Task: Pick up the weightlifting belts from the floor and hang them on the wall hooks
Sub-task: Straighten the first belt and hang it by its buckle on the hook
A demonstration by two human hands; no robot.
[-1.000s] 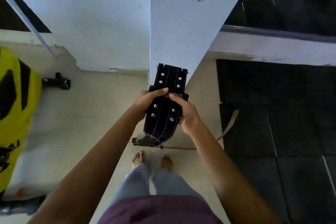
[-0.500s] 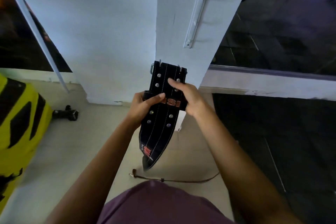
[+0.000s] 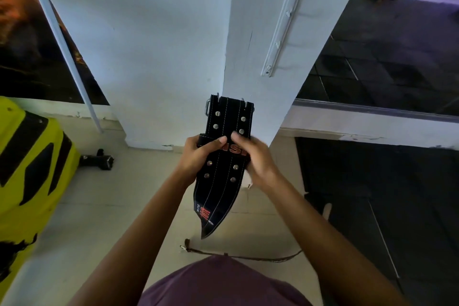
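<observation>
A black weightlifting belt (image 3: 224,122) with silver rivets and red lettering is held upright in front of a white pillar's corner. My left hand (image 3: 198,156) grips its left edge with the thumb across the front. Its right edge is gripped by my right hand (image 3: 258,159), thumb near the loop. The belt's pointed end hangs down. A white hook rail (image 3: 285,22) runs up the pillar's right face, above and right of the belt. A thin brown belt (image 3: 238,254) lies on the floor below.
The white pillar (image 3: 173,32) stands directly ahead. A yellow and black machine (image 3: 29,169) sits at the left, with a black dumbbell (image 3: 98,160) beside it on the tiled floor. Dark rubber mats (image 3: 372,194) cover the floor at the right.
The view has tilted up and closer to the pillar, so more of the hook rail shows. Both hands keep hold of the black belt, which now hangs longer below them.
</observation>
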